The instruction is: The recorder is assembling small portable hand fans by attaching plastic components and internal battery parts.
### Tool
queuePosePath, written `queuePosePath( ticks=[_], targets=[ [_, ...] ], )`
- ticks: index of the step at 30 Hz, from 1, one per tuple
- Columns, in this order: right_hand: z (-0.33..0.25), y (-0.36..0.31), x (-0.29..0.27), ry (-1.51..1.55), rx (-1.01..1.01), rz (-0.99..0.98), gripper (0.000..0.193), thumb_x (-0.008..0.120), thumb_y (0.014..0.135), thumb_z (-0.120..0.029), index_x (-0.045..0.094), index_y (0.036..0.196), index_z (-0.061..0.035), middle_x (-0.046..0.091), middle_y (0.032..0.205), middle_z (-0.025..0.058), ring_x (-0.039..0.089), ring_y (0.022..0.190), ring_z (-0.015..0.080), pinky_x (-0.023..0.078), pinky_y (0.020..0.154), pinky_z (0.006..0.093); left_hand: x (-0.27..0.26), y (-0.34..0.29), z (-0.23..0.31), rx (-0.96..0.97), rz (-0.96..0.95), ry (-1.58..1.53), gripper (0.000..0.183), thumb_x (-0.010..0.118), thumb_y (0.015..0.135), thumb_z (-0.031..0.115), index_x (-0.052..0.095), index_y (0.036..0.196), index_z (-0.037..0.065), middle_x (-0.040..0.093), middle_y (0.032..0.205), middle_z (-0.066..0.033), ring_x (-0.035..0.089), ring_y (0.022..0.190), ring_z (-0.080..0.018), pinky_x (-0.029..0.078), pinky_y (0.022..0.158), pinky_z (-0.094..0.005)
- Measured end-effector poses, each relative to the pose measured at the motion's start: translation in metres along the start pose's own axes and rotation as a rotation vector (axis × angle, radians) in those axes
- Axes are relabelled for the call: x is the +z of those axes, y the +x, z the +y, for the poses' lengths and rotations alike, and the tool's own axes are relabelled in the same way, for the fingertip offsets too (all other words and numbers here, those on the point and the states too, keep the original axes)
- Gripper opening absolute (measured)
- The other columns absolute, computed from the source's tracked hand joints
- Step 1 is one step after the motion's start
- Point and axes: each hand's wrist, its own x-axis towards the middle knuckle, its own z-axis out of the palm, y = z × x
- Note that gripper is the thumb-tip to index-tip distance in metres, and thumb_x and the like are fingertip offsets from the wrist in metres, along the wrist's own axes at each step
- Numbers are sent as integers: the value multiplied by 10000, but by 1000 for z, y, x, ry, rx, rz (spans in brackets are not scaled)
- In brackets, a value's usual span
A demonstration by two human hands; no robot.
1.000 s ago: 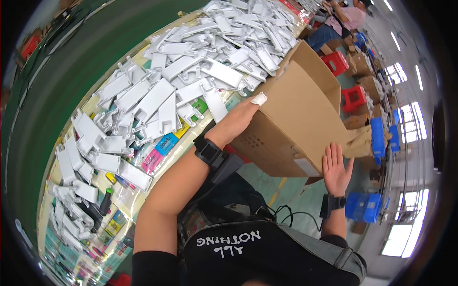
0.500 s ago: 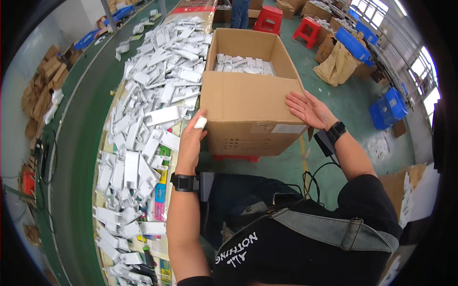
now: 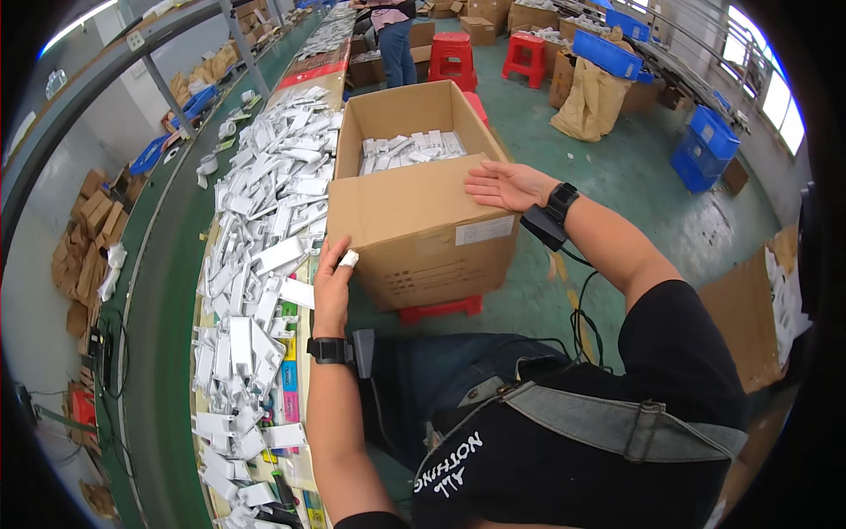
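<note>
A large cardboard box (image 3: 423, 264) stands on a red stool (image 3: 441, 309), its near top flap (image 3: 397, 198) folded in over part of the opening. White plastic parts (image 3: 414, 148) show inside, behind the flap. My left hand (image 3: 331, 286) touches the near left corner, fingers apart against the side, with a white wrap on one digit. Flat along the right end of the flap lies my right hand (image 3: 509, 185), fingers stretched out and palm partly turned up. Neither hand holds a loose part.
White plastic parts (image 3: 264, 203) lie heaped along the table at left, beside a green conveyor belt (image 3: 163, 353). Red stools (image 3: 525, 58), blue crates (image 3: 705, 150) and a tan sack (image 3: 592, 101) stand beyond. Another person (image 3: 394, 40) stands at the far table. Black cables hang near my right side.
The view has tilted up, showing more of the far room. The box sits further left in the picture and slightly turned; both hands have stayed against it.
</note>
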Motion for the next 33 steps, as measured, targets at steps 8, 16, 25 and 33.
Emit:
queuePosePath(
  ticks=[8, 16, 25, 33],
  targets=[
    [1, -3, -2, 30, -58, -11, 619, 584, 884, -271, 281, 1305, 68, 376, 1309, 205, 366, 1267, 297, 368, 1038, 392, 7, -4, 6, -20, 8, -53, 408, 512, 798, 5, 556, 1204, 14, 317, 1431, 4, 448, 1076, -61, 372, 735, -172],
    [1, -1, 0, 47, -40, -47, 684, 576, 885, -279, 217, 1341, 81, 334, 1342, 242, 342, 1282, 312, 362, 1039, 402, -1, -4, -3, -14, -39, -59, 435, 501, 789, 10, 554, 1218, 51, 276, 1460, 18, 442, 1114, -63, 386, 771, -178],
    [0, -4, -8, 132, -36, -90, 662, 540, 903, -297, 220, 1339, 84, 324, 1347, 260, 333, 1288, 324, 340, 1049, 422, 5, -7, 1, -20, -25, -53, 427, 526, 807, 42, 542, 1233, 52, 221, 1482, -8, 425, 1171, -104, 390, 870, -228],
    [1, -2, -7, 155, -50, -90, 634, 542, 903, -293, 251, 1327, 78, 345, 1335, 242, 358, 1270, 329, 361, 1035, 434, -3, -3, -5, 21, -88, -31, 394, 518, 842, 91, 551, 1234, 98, 159, 1502, -22, 373, 1241, -138, 355, 941, -314]
  ],
)
